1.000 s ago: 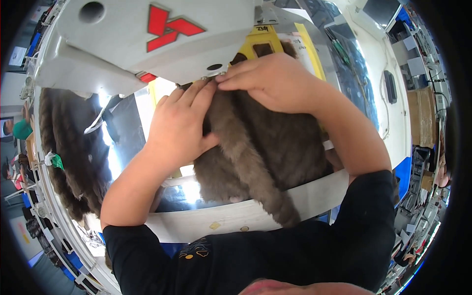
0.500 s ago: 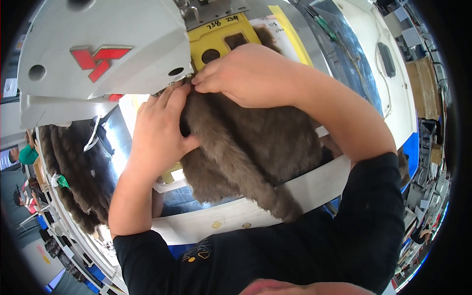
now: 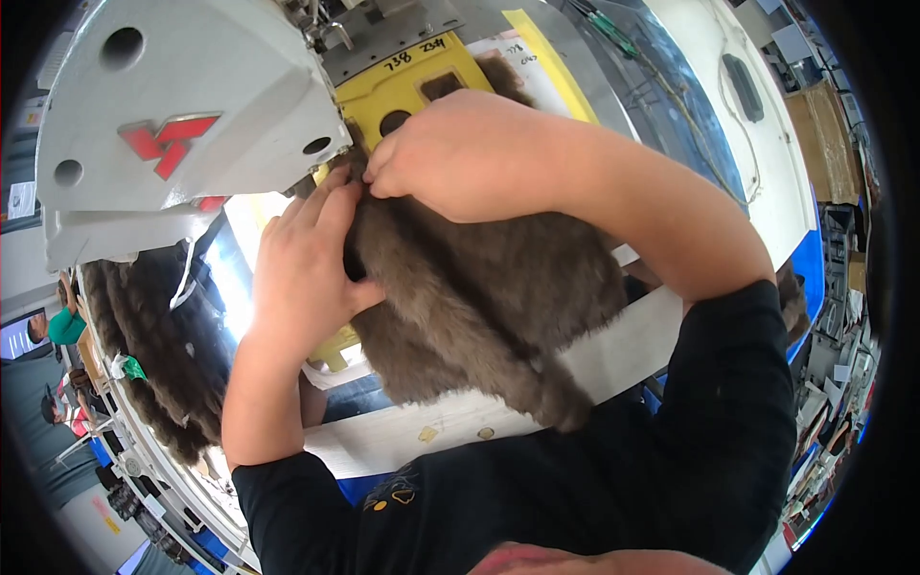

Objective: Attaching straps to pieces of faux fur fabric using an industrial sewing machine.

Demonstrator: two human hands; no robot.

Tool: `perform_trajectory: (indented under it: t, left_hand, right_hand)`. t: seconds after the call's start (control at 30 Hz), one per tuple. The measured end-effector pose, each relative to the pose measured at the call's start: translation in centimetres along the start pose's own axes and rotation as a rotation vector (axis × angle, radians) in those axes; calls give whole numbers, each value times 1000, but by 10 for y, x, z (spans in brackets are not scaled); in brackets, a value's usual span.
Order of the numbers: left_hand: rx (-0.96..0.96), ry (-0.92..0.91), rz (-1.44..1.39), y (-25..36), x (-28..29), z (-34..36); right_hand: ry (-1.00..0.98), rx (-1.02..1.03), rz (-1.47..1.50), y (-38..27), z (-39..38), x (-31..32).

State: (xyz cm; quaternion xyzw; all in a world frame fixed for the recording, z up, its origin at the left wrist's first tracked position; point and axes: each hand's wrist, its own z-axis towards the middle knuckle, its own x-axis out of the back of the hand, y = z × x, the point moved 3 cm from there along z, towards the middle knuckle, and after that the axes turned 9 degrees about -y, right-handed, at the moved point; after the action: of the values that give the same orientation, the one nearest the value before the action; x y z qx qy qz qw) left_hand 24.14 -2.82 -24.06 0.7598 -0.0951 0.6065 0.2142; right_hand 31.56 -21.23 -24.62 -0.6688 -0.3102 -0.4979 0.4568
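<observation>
My left hand (image 3: pixel 305 259) holds brown fur (image 3: pixel 537 278) beside the machine head (image 3: pixel 206 120); my right hand (image 3: pixel 455 153) pinches it too. What the cardboard box (image 3: pixel 829 144) contains is hidden.

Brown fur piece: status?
Left hand, right hand both on brown fur piece, grip unclear. Lower end over white table edge. Tight spot: pale grey machine head close by.

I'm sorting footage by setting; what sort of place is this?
Probably a fur-sewing workshop: the white machine head, the brown fur beside it and the dark fur strips at left suggest so.
</observation>
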Motion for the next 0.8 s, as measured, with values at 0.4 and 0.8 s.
perform_trajectory:
  t: [0.4,0.8]
  left_hand:
    - [-55,-75,1,9,6,-9]
    - [-96,-48,-40,13,2,-5]
  right_hand:
    - [-103,-5,8,-14,-5,5]
    - [-92,-32,-1,-8,-10,9]
